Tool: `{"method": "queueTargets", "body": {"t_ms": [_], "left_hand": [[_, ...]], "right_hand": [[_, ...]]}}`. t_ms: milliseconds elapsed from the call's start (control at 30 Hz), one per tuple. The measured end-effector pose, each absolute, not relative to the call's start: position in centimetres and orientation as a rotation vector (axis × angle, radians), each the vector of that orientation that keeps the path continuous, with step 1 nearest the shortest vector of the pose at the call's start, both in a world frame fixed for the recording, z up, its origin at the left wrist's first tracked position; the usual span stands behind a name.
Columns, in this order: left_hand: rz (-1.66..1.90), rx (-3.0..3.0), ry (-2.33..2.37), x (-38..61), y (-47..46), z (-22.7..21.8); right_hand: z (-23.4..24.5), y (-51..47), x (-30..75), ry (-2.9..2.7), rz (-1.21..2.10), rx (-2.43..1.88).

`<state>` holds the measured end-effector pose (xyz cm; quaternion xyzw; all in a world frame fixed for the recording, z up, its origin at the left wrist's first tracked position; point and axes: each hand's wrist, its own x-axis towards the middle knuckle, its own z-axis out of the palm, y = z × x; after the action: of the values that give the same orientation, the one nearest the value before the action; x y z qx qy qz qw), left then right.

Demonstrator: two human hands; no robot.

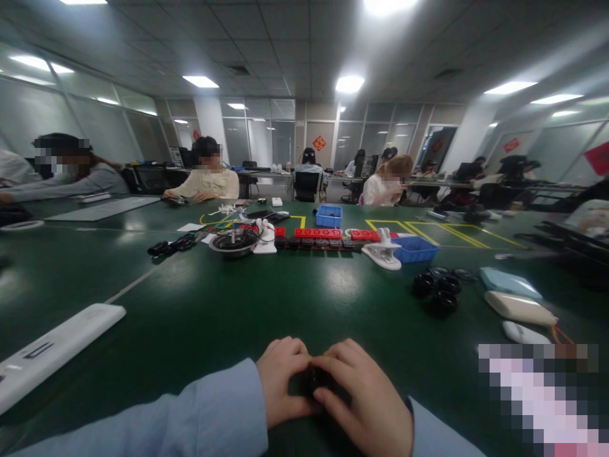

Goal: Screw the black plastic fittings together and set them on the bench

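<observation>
Both left hand [285,381] and right hand [366,400] half-curled round black part [316,377], six o'clock; may slip if grip loosens.

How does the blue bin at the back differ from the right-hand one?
The back bin stands beyond the row of red pieces; the right bin sits near that row's right end. The right bin looks wider here than the back bin. The white clip partly covers the right bin, not the back bin. Both are blue, on the green table.

Black object [314,377] mostly hidden
</observation>
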<state>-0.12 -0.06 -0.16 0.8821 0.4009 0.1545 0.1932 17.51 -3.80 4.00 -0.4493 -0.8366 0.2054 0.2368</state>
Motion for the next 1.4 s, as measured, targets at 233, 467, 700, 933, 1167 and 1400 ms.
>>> {"method": "queueTargets", "body": {"t_ms": [233,467,700,933,1167,1400], "left_hand": [[0.428,2.46,1.131,0.0,-0.2,0.1],[0.426,2.451,1.132,-0.1,-0.2,0.2],[0.396,2.463,1.111,-0.2,-0.1,0.2],[0.374,2.441,1.141,0.0,-0.2,0.5],[0.393,2.483,1.098,-0.1,0.0,0.2],[0.396,2.468,1.123,0.0,-0.1,0.2]], "right_hand": [[3.9,-3.9,17.4,-2.293,0.557,-1.211],[3.9,-3.9,17.6,-2.315,0.555,-1.171],[4.2,-4.1,17.6,-2.387,0.54,-1.037],[4.1,-4.2,17.4,-2.471,0.519,-0.961],[3.3,-3.9,17.5,-2.485,0.526,-0.779],[2.2,-4.2,17.5,-2.45,0.451,-0.728]]}}
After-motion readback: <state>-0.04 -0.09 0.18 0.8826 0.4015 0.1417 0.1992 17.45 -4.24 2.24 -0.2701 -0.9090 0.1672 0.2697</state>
